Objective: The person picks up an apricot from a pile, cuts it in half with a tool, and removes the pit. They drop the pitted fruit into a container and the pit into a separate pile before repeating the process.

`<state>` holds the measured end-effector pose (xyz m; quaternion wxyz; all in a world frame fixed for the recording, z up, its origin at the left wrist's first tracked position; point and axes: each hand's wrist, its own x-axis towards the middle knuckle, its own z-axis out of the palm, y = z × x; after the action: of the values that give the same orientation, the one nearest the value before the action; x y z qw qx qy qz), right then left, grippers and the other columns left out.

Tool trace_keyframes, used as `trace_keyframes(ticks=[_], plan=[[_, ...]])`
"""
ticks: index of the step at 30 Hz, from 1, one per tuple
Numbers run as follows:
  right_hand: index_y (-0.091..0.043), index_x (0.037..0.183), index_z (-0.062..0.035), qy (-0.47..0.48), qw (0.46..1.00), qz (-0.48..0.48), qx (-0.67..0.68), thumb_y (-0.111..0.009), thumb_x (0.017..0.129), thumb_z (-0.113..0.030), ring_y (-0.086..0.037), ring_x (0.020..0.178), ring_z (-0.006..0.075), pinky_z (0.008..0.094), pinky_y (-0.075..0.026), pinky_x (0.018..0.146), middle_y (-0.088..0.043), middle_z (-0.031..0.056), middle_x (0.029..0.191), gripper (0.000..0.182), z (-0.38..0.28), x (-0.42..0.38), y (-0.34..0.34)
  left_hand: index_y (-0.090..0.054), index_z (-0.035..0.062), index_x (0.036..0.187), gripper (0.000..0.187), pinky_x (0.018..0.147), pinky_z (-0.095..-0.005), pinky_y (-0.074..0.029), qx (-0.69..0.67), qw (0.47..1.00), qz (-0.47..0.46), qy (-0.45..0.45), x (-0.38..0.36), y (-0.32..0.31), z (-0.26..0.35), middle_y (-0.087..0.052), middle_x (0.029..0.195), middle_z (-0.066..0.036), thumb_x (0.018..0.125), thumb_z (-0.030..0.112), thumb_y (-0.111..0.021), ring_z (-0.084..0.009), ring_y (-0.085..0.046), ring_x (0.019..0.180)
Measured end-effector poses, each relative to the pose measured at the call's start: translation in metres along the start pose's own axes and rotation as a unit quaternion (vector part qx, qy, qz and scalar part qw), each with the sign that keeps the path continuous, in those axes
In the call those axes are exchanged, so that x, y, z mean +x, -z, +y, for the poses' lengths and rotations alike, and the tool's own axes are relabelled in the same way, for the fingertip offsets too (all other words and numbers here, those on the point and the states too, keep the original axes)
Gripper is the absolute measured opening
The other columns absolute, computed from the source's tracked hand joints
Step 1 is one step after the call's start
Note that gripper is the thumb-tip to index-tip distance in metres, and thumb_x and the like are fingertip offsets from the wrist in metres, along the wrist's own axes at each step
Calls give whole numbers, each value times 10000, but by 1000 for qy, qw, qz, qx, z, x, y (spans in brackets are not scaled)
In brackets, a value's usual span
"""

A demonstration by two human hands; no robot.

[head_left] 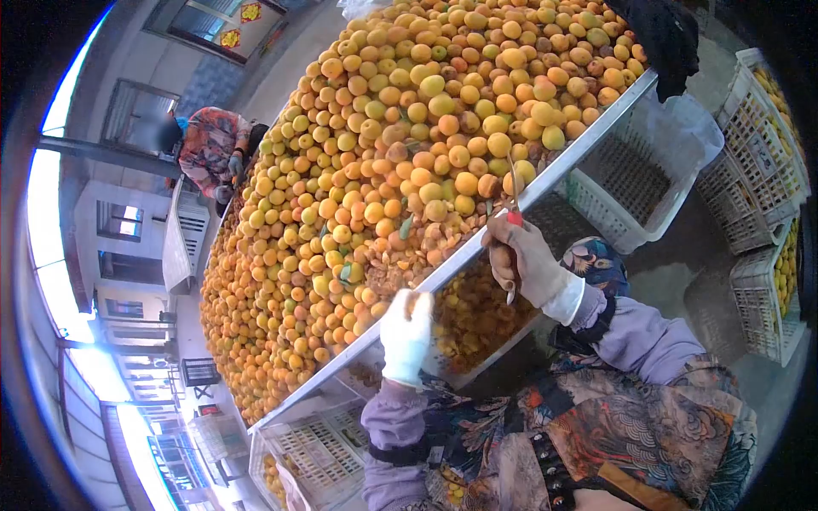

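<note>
A huge heap of yellow-orange apricots (400, 145) covers a long sloping table with a metal rim (477, 247). My right hand (521, 260), in a soiled glove, is closed on a thin knife with a red collar (514, 218), its blade pointing up at the fruit along the rim. My left hand (406, 335), in a white glove, lies with its back to me and its fingers stretched onto the rim beside the nearest apricots. Its palm is hidden. Both arms wear lilac sleeves over patterned cloth.
Below the rim a tray (503, 349) holds cut apricot pieces. White plastic crates stand at the right (630, 183), at the far right with fruit (771, 281), and at the lower left (315, 447). Another person in a patterned jacket (209, 149) works at the table's far side.
</note>
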<state>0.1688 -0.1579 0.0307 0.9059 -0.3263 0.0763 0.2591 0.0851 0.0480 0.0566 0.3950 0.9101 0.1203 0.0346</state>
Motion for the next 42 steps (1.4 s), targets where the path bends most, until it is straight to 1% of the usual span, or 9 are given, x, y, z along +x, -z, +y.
trace_keyframes(ticks=[2, 9, 21, 24, 29, 32, 33, 35, 42], plan=[[-528, 783, -43, -4, 999, -40, 17, -535, 905, -278, -356, 316, 119, 263, -302, 305, -412, 10, 456, 265, 0, -1, 2, -609, 40, 896, 270, 685, -335, -478, 94, 993, -65, -1, -15, -2, 4, -603, 743, -131, 802, 292, -640, -276, -616, 744], [-529, 826, -43, -101, 991, -49, -74, -500, 909, -252, -387, 345, 106, 239, -310, 331, -430, 16, 481, 227, -2, -11, -9, -605, 15, 1006, 245, 783, -333, -476, 135, 970, 144, -140, 57, 22, -2, -625, 938, -145, 804, 152, -627, -256, -613, 858], [-531, 958, -59, -99, 984, -97, -111, -620, 866, -320, -430, 444, 43, 183, -324, 370, -509, -33, 628, 291, 0, -7, -4, -501, 177, 1233, 457, 842, -398, -461, 320, 941, 101, 43, 187, 2, -44, -629, 1071, -146, 828, 384, -552, -341, -594, 975], [-541, 986, -62, -123, 979, -76, -147, -620, 869, -314, -441, 493, 32, 183, -344, 415, -514, -46, 667, 289, -4, -9, -10, -482, 124, 1240, 438, 839, -366, -465, 243, 964, 101, 29, 181, 6, -49, -615, 1091, -151, 849, 304, -564, -299, -599, 981], [-545, 964, -64, -94, 969, -76, -217, -601, 883, -312, -459, 555, 36, 199, -381, 489, -507, -39, 680, 266, 13, -8, -7, -472, 3, 1215, 335, 863, -304, -452, -287, 949, 132, 24, 121, 22, -13, -510, 1170, -118, 896, 96, -516, -196, -526, 1039], [-549, 974, -56, -8, 945, -115, -307, -556, 913, -296, -486, 571, 72, 217, -417, 553, -518, -22, 684, 247, 22, -5, -2, -430, -63, 1229, 343, 878, -307, -467, -105, 977, 97, -157, 67, 27, -5, -494, 1174, -127, 910, 52, -478, -219, -525, 1037], [-549, 974, -56, -9, 943, -119, -311, -556, 913, -296, -486, 571, 72, 217, -417, 553, -518, -22, 684, 247, 23, -5, -2, -401, -35, 1271, 407, 926, -366, -452, -438, 896, 64, -32, 46, 26, 4, -491, 1192, -137, 895, 79, -505, -253, -530, 1050], [-551, 990, -55, -94, 947, -176, -251, -536, 924, -297, -501, 574, 74, 216, -419, 556, -529, -15, 686, 251, 24, -5, -2, -367, 14, 1314, 480, 960, -426, -425, -575, 817, 23, -12, 10, 21, 0, -489, 1204, -147, 879, 126, -535, -275, -532, 1063], [-562, 1011, -111, -205, 870, -323, -312, -413, 948, -442, -412, 450, 58, 199, -326, 384, -473, -27, 616, 369, 31, -38, -11, -361, 34, 1324, 594, 962, -422, -421, -692, 720, 22, 45, -65, -18, -13, -522, 1193, -163, 853, 272, -634, -267, -549, 1041]])
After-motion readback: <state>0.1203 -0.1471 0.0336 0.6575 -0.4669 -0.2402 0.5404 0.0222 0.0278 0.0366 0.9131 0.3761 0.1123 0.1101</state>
